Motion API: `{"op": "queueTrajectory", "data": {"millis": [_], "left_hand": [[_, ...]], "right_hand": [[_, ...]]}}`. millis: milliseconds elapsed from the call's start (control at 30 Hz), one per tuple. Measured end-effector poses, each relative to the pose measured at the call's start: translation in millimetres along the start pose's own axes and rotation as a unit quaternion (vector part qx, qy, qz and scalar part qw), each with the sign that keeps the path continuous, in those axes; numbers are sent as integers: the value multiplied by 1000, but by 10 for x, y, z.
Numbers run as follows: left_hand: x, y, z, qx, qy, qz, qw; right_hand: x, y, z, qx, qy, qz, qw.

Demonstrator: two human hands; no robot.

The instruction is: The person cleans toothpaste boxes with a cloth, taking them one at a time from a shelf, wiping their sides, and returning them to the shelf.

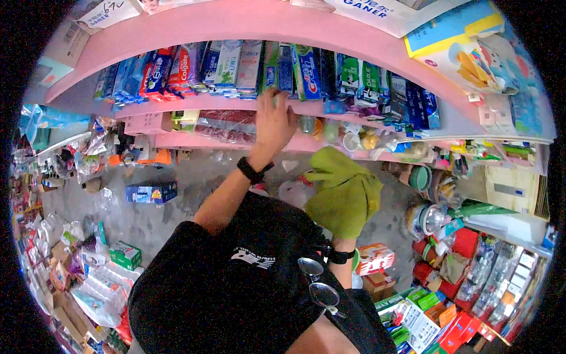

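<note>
My left hand point(274, 123) reaches up to the pink shelf point(224, 106), fingers bent and a little apart. Its fingertips are right at the lower end of a green toothpaste box point(270, 74) in the row of boxes. Beside that box stand a blue-and-green toothpaste box point(305, 71) and a white-and-green one point(228, 64). A green cloth point(345, 192) hangs bunched over my right hand, which is hidden beneath it; only the wrist with its black band point(341, 256) shows. The cloth is in front of my chest, below the shelf edge.
Red toothpaste boxes point(181, 66) and green ones point(370, 82) fill the shelf to both sides. A lower shelf holds a plastic-wrapped maroon pack point(225, 125) and cups point(351, 141). On the floor lie a blue box point(151, 192) and a red-and-white striped box point(375, 259).
</note>
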State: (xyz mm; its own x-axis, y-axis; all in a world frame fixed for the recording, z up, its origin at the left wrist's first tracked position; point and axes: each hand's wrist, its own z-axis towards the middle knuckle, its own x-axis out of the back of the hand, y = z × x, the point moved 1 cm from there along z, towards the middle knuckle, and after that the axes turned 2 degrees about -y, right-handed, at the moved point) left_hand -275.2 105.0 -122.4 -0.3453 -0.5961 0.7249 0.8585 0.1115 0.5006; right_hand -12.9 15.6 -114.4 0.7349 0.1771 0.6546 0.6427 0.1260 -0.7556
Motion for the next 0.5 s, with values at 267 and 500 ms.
{"op": "queueTrajectory", "data": {"millis": [267,500], "left_hand": [[-191,-968,-72,227,22,-224,948],[-37,-1052,160,438,34,-594,674]], "right_hand": [[-71,-57,46,7,-9,8,1000],[-77,-67,59,19,-18,5,1000]]}}
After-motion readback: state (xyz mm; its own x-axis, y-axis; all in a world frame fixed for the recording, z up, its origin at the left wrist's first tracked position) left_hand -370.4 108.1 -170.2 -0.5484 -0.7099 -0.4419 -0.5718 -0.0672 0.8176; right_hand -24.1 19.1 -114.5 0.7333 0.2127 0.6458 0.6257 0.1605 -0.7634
